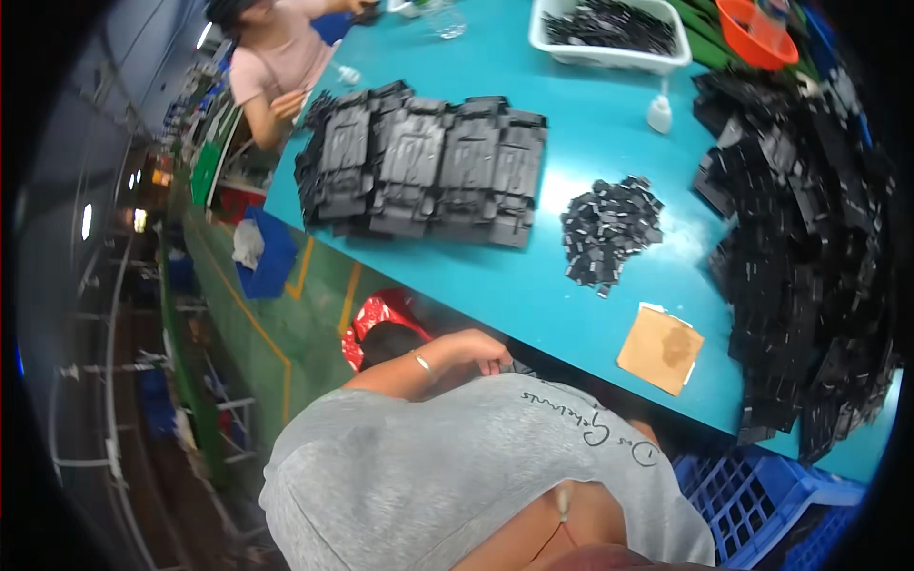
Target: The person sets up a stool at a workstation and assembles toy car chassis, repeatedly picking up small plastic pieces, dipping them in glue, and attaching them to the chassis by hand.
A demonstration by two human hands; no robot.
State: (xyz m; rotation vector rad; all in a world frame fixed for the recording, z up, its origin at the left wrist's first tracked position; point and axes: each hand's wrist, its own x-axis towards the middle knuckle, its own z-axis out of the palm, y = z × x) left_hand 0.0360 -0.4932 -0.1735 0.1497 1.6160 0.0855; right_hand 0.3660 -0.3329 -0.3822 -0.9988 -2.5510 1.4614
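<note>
My left hand [483, 352] is close to my body, just below the table's near edge, with its fingers curled in. A small dark plastic part [519, 367] shows at the fingertips; most of it is hidden by my grey shirt. Of my right arm [645, 431] only a bit of skin appears past the shirt, and the hand itself is hidden. On the table ahead, rows of black moulded plastic trays [412, 152] lie overlapping. To their right is a loose heap of small black pieces [609, 228].
A stained brown cardboard square [661, 348] lies on the turquoise table [533, 314]. Black parts [790, 257] pile up along the right side. At the back are a white bin [609, 57], an orange basket [757, 33] and a small white bottle [659, 112]. Another person [276, 57] sits far left; a blue crate [762, 500] stands lower right.
</note>
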